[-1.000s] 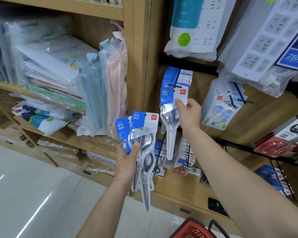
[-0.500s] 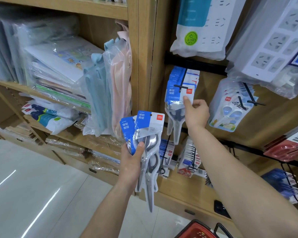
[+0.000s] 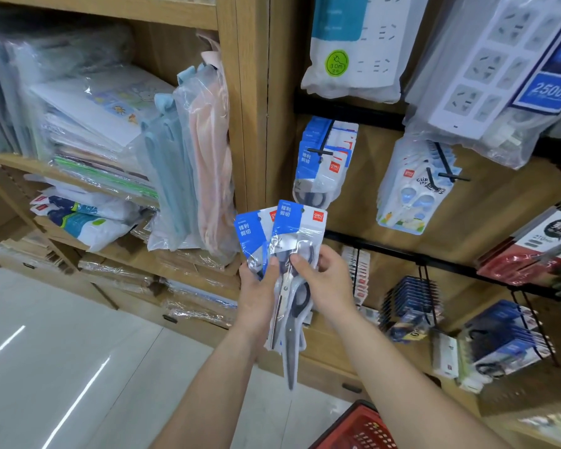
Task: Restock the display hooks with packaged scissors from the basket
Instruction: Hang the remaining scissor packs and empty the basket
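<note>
Shelves (image 3: 88,186) of pale wood at the far left carry stationery in glossy wrap, and glare blurs most of the labels. Toward the middle, the left hand (image 3: 256,294) grips two packs of scissors fanned apart, with its thumb pressed on their fronts and its fingers hidden behind. The rear pack (image 3: 250,233) shows little beyond its blue header. The front pack (image 3: 298,241) overlaps it, and its blades hang down in clear plastic. The right hand (image 3: 329,283) pinches the front pack at the scissor handles, thumb on the face and fingers mostly out of sight. Above, matching hung packs (image 3: 324,171) crowd a black display hook (image 3: 320,152), their lower halves covered by the held headers. Child scissors (image 3: 412,196) hang further right. Only a corner of the red basket (image 3: 353,429) shows at the bottom edge, and its contents are hard to make out.
</note>
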Demonstrator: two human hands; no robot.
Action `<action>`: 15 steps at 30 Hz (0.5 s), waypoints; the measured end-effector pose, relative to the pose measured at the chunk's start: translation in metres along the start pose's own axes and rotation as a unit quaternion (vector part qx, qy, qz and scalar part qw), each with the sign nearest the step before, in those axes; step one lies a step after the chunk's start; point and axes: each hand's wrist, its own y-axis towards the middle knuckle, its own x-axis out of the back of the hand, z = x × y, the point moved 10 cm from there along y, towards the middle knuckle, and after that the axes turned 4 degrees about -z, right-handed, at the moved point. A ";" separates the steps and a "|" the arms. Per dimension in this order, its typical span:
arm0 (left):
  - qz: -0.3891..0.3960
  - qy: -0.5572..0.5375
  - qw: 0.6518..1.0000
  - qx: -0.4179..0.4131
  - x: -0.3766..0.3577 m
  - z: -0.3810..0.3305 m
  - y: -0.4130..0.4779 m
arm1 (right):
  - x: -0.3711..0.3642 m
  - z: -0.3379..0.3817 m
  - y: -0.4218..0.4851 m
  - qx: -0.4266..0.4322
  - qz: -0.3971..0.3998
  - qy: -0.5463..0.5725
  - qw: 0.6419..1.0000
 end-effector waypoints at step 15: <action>-0.051 0.010 0.998 -0.024 0.019 -0.013 0.012 | 0.006 -0.010 0.000 -0.071 0.014 0.066 0.995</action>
